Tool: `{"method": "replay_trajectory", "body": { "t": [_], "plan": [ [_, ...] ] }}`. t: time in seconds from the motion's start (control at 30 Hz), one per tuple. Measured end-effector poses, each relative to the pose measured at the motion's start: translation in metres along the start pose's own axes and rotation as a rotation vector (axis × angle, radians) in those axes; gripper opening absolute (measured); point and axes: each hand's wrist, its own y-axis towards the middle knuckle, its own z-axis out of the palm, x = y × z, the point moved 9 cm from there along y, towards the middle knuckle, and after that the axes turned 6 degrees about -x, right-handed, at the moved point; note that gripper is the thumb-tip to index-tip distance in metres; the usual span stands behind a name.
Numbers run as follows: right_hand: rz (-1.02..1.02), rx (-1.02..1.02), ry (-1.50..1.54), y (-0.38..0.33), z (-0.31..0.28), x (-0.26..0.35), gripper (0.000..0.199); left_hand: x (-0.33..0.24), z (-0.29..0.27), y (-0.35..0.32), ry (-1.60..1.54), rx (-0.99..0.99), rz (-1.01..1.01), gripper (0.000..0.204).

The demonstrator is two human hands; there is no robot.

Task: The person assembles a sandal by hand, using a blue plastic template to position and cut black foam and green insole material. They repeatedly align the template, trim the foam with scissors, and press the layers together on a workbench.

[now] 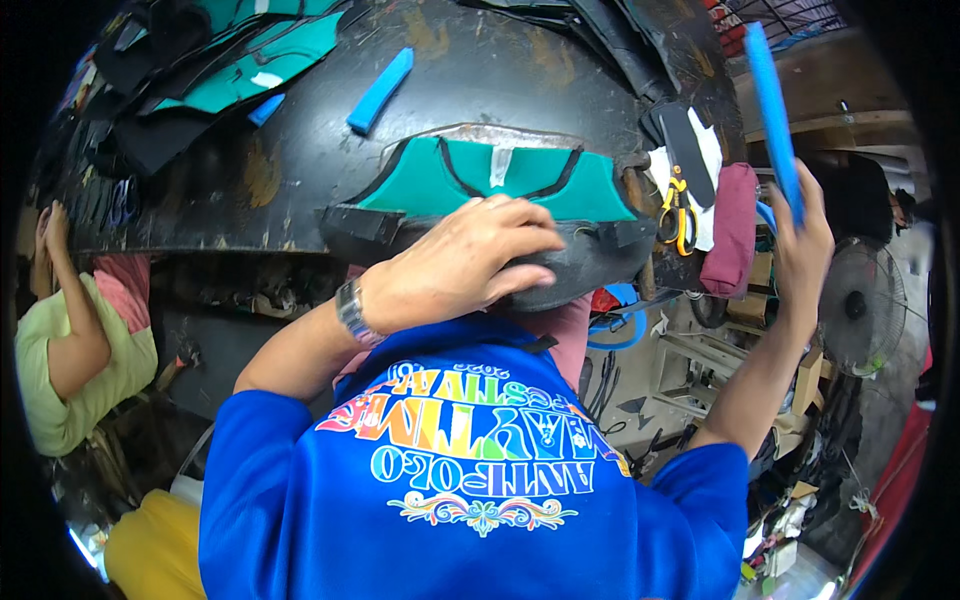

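Observation:
My left hand (470,262), a metal watch on its wrist, rests over the black near edge of a sewn teal-and-black fabric piece (575,190). Its thumb is apart from the loosely bent fingers. The piece lies over a curved form at the table's front edge, with a pale tab at its middle; my hand hides part of it. Raised to the right, my right hand (802,225) is closed around a long, flat blue bar (773,110) that points upward.
The dark worktable (250,60) carries a blue block (380,90), teal-and-black pieces (255,68) and black strips (610,45). Yellow-handled scissors (677,215) lie beside a maroon bundle (731,225). A fan (862,300) stands right; another person (80,345) is at left.

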Motion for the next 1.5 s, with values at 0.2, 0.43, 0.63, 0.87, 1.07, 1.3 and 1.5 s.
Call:
{"method": "replay_trajectory", "body": {
  "t": [0.2, 0.43, 0.63, 0.87, 1.07, 1.3, 1.5],
  "plan": [
    [0.751, 0.783, 1.227, -0.171, 0.052, 0.093, 0.033, -0.004, 0.022, 0.007, -1.120, -0.084, -0.261, 0.063],
    [1.055, 1.099, 1.667, -0.243, 0.126, 0.155, 0.039, 0.028, 0.023, -0.013, -1.183, -0.232, -0.509, 0.036],
    [0.443, 0.433, 1.064, -0.189, 0.101, 0.154, 0.057, 0.035, 0.023, -0.021, -1.107, -0.314, -0.505, 0.034],
    [0.492, 0.367, 1.025, -0.171, 0.118, 0.087, 0.031, 0.052, 0.029, -0.022, -1.122, -0.314, -0.486, 0.037],
    [0.877, 0.022, 0.813, -0.203, 0.095, -0.041, 0.030, 0.059, 0.030, -0.024, -1.195, -0.230, -0.503, 0.038],
    [0.930, -0.072, 0.349, -0.257, 0.045, -0.108, 0.057, 0.072, 0.021, -0.024, -1.284, -0.022, -0.578, 0.040],
    [0.639, -0.143, -0.142, -0.265, 0.054, -0.109, 0.093, 0.076, 0.003, -0.021, -1.221, 0.138, -0.489, 0.036]
  ]
}}
